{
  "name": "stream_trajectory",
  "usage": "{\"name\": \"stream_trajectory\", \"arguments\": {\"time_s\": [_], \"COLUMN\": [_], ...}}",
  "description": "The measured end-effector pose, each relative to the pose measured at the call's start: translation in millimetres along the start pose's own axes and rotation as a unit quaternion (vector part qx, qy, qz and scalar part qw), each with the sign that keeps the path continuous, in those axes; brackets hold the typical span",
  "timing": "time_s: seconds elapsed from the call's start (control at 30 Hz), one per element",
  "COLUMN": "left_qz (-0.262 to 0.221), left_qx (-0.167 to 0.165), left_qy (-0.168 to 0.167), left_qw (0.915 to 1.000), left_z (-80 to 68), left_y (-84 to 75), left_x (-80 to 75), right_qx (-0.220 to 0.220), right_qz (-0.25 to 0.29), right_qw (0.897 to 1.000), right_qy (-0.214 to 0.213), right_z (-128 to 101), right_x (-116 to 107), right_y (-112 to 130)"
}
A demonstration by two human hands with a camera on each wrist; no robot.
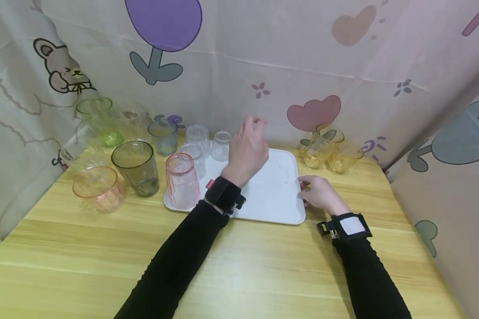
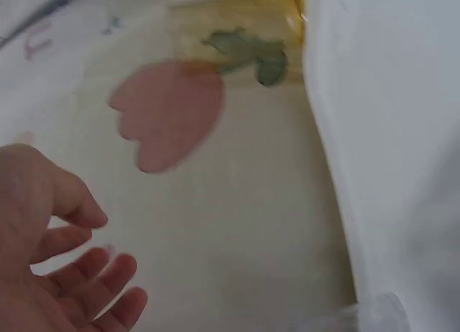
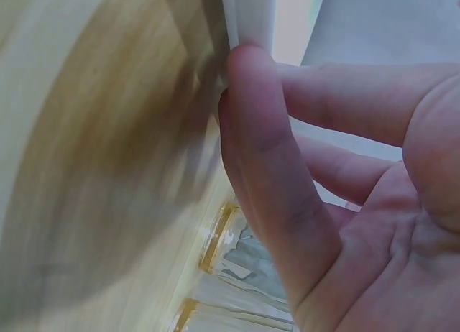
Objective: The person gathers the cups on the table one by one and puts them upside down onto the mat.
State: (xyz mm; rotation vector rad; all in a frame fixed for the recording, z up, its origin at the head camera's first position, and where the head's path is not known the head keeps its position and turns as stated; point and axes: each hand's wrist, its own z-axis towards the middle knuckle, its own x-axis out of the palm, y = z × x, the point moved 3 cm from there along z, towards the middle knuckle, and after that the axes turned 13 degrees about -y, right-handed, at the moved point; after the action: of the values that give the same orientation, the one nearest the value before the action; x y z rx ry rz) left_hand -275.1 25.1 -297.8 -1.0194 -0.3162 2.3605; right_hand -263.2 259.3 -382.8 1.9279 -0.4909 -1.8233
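My left hand (image 1: 248, 148) is raised over the middle of the white tray (image 1: 277, 195), with nothing in it. Its fingers (image 2: 115, 274) are loosely bent and spread apart in the left wrist view. At the tray's right edge, my right hand (image 1: 321, 192) pinches the rim, thumb over the top and fingertips at the outer side. On the tray's left part stand a pink glass (image 1: 182, 184), upside down, and several clear glasses (image 1: 197, 137), also mouth down. The clear glass (image 1: 221, 146) farthest right among them is nearest to my left hand.
Left of the tray stand a dark grey glass (image 1: 137, 170), an orange-pink glass (image 1: 101, 195), a blue-grey glass (image 1: 163, 138), a green glass (image 1: 104, 124) and clear glasses. Two amber glasses (image 1: 341, 159) stand behind my right hand. A patterned curtain (image 1: 231, 57) hangs behind the wooden table (image 1: 263, 270).
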Motion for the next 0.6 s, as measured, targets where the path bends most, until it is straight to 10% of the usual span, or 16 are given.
{"name": "stream_trajectory", "arguments": {"time_s": [0.4, 0.6], "left_qz": [-0.086, -0.096], "left_qx": [0.101, 0.189], "left_qy": [0.064, 0.125], "left_qw": [0.9891, 0.9692], "left_z": [-44.2, -69.3], "left_y": [-19.8, -16.0], "left_x": [-21.3, -22.4], "right_qx": [0.003, 0.003], "right_qz": [0.000, 0.007], "right_qw": [1.000, 1.000], "right_qy": [0.008, 0.007], "right_z": [-0.4, -1.3], "right_x": [-2.9, -1.6], "right_y": [0.2, 1.3]}}
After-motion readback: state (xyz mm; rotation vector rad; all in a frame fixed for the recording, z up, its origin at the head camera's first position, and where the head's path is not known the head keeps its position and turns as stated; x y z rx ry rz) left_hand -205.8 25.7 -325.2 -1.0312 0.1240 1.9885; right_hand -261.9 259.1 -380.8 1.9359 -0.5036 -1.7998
